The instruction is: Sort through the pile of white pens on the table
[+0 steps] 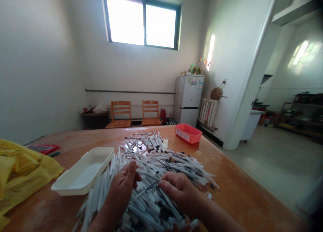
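with my left hand and right hand working in the heap of white plastic pens just right of the white tray, my fingers curl nearly closed, gripping what i cannot tell.

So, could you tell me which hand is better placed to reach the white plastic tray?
Probably the left hand: it is nearer the white plastic tray. The right hand sits farther, over the pens.

Single wide-angle head-worn view from the person's head, facing forward and down across the worktop, close on the left hand and right hand, with the far wall's window at the top.
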Tool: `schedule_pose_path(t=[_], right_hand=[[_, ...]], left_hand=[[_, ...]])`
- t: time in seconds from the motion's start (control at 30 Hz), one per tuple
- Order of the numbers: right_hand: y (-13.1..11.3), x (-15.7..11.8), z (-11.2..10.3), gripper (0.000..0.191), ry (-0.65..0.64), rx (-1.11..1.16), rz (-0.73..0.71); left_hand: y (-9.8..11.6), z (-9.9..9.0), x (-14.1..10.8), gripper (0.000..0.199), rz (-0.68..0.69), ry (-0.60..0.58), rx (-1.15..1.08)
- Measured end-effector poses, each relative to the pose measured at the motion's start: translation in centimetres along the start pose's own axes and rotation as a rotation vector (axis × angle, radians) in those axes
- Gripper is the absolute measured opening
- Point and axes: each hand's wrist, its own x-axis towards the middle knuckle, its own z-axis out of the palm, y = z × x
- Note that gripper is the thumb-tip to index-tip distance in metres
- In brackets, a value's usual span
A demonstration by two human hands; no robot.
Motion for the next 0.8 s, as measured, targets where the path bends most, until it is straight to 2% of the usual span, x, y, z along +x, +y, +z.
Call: schedule_pose_path(t=[0.13,0.23,0.3,0.47,0.57,0.67,0.8], right_hand=[[0.8,0.2,-0.2,0.035,-0.102,0.411,0.197],[1.0,0.4,-0.3,0.037,-0.169,0.559,0.257],[0.7,0.3,-0.3,0.035,-0.144,0.47,0.225],[-0.4,-0.2,0.1,0.025,0.044,-0.073,-0.043],[-0.7,-0.6,0.4,0.022,0.087,-0.283,-0.13],[-0.6,-0.5,0.5,0.023,0.105,-0.263,-0.12],[0.1,0.0,0.5,0.029,0.041,0.107,0.057]], left_hand=[[0.8,-0.3,-0.3,0.039,0.027,-0.179,-0.19],[0.8,-0.3,-0.4,0.033,0.005,-0.217,-0.198],[0.6,-0.2,-0.3,0.032,0.005,-0.173,-0.15],[0.1,0.1,-0.2,0.043,0.007,-0.015,0.038],[-0.2,0.2,-0.1,0.045,0.015,0.039,0.098],[-0.2,0.3,0.0,0.046,0.004,0.032,0.077],[0.4,0.3,-0.1,0.038,0.034,-0.074,-0.105]])
